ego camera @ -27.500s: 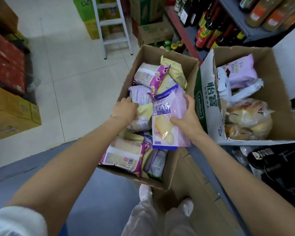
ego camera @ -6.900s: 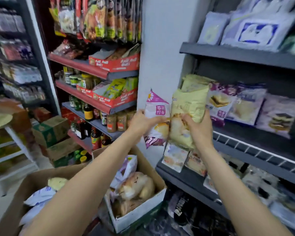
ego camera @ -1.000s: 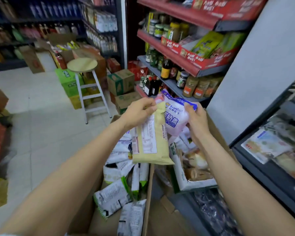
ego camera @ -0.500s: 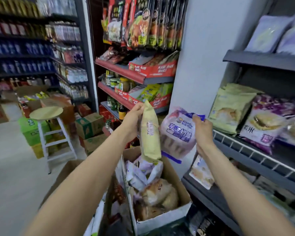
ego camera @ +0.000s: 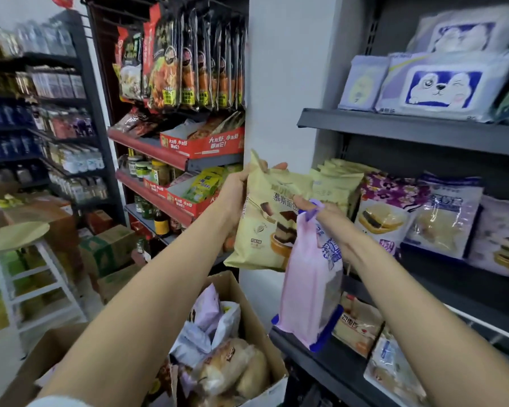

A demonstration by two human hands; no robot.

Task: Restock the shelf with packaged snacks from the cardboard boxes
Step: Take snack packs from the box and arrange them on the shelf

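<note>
My left hand [ego camera: 238,195] grips a pale yellow mousse bread pack [ego camera: 265,227] by its upper left edge, holding it up in front of the dark grey shelf [ego camera: 423,133]. My right hand [ego camera: 323,218] pinches the top of a pink and blue snack bag [ego camera: 309,286], which hangs down below it. On the middle shelf stand matching yellow packs [ego camera: 338,183], purple flowered bread packs [ego camera: 385,210] and other snack bags [ego camera: 444,218]. Below me an open cardboard box [ego camera: 247,312] holds bread and snack packs.
A white pillar [ego camera: 285,83] separates this shelf from red shelves [ego camera: 159,154] with jars, bottles and hanging snack packs. A white stool [ego camera: 21,259] and stacked cartons [ego camera: 112,248] stand on the floor at left. The lower shelf [ego camera: 321,359] holds a few flat packs.
Both hands have risen and moved right toward the middle shelf. The yellow pack has turned face-on to me, and the pink bag now hangs lower from my right hand.
</note>
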